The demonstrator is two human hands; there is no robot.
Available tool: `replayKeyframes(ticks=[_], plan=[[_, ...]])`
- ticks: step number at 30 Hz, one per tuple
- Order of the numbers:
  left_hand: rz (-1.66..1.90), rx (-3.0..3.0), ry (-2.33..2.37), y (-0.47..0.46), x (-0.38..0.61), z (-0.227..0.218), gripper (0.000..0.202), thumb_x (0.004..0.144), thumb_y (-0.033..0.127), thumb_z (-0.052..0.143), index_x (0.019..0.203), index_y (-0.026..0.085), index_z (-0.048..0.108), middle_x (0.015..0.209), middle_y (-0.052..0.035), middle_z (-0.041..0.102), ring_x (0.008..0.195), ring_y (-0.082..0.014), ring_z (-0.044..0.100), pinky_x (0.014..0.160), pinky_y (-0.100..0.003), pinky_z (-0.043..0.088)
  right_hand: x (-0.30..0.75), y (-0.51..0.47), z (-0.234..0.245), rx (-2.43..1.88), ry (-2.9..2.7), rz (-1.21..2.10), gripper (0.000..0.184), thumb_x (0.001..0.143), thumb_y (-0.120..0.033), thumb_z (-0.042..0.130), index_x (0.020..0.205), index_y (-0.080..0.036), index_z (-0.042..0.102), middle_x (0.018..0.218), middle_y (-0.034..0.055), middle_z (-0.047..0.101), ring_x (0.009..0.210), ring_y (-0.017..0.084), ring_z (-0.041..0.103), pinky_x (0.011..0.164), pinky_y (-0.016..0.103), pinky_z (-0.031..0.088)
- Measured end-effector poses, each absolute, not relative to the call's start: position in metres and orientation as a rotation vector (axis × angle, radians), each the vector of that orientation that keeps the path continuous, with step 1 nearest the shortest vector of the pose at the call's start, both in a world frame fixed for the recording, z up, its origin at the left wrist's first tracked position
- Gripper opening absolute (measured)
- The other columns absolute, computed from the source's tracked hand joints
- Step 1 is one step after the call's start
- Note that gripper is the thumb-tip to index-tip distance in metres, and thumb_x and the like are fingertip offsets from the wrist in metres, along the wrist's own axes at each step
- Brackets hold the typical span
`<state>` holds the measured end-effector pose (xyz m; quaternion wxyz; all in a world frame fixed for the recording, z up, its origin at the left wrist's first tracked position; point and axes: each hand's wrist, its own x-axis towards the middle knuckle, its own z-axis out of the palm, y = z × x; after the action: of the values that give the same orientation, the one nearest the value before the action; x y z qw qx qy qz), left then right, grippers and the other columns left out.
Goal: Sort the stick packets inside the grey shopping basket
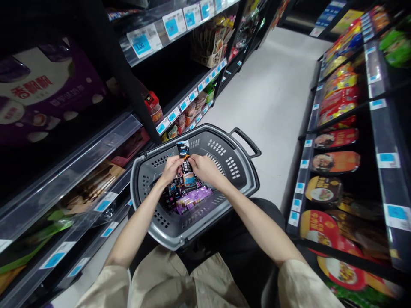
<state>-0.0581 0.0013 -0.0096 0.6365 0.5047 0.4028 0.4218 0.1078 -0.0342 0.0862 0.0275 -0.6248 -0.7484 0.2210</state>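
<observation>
A grey plastic shopping basket [237, 179] rests in front of me on my lap. Over its middle, my left hand [171, 169] and my right hand [205, 167] both pinch a strip of dark drink sachets [185, 164] that stands upright between them. Its lower sachets hang down into the basket. Purple packets [195, 197] and other dark packets lie on the basket floor beneath my hands.
Black shop shelves with blue price tags line both sides of a pale aisle floor [272, 98]. A purple carton [48, 94] sits on the left shelf. Round bowl meals [335, 162] fill the right shelves. The basket's black handle [245, 141] sticks out at the far side.
</observation>
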Motion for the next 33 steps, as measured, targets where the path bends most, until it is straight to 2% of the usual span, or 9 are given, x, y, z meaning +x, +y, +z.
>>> replayKeyframes(ticks=[6,13,19,33], plan=[[0.997,1.136,0.953,0.001,-0.056,-0.004,0.047,0.074,0.059,0.074,0.061,0.018,0.056,0.041,0.0060,0.043,0.035,-0.0072,0.036,0.040,-0.022,0.025,0.103,-0.035,0.087,-1.954,-2.315,0.666,0.040,0.113,-0.033,0.026,0.118,-0.017,0.063,0.109,0.0169,0.078,0.105,0.030,0.075,0.085,0.034,0.049],[1.028,1.130,0.981,0.002,-0.056,0.003,0.044,0.070,0.054,0.075,0.053,0.018,0.054,0.039,0.0042,0.043,0.035,-0.0068,0.035,0.039,-0.022,0.020,0.095,-0.041,0.086,-2.007,-2.348,0.560,0.038,0.113,-0.036,0.025,0.122,-0.016,0.057,0.106,0.0159,0.078,0.097,0.032,0.077,0.083,0.037,0.053],[1.015,1.119,0.961,0.001,-0.058,0.007,0.043,0.069,0.052,0.075,0.051,0.020,0.053,0.038,0.0046,0.040,0.033,-0.0073,0.032,0.037,-0.023,0.020,0.095,-0.042,0.084,-1.970,-2.397,0.551,0.032,0.110,-0.029,0.030,0.118,-0.015,0.057,0.106,0.0165,0.078,0.098,0.032,0.077,0.082,0.037,0.053],[1.024,1.137,0.946,0.002,-0.059,0.003,0.041,0.071,0.048,0.072,0.050,0.020,0.051,0.038,0.0053,0.038,0.033,-0.0076,0.032,0.036,-0.023,0.024,0.090,-0.040,0.080,-2.002,-2.386,0.567,0.032,0.110,-0.030,0.031,0.120,-0.015,0.057,0.106,0.0173,0.078,0.100,0.032,0.076,0.084,0.037,0.053]])
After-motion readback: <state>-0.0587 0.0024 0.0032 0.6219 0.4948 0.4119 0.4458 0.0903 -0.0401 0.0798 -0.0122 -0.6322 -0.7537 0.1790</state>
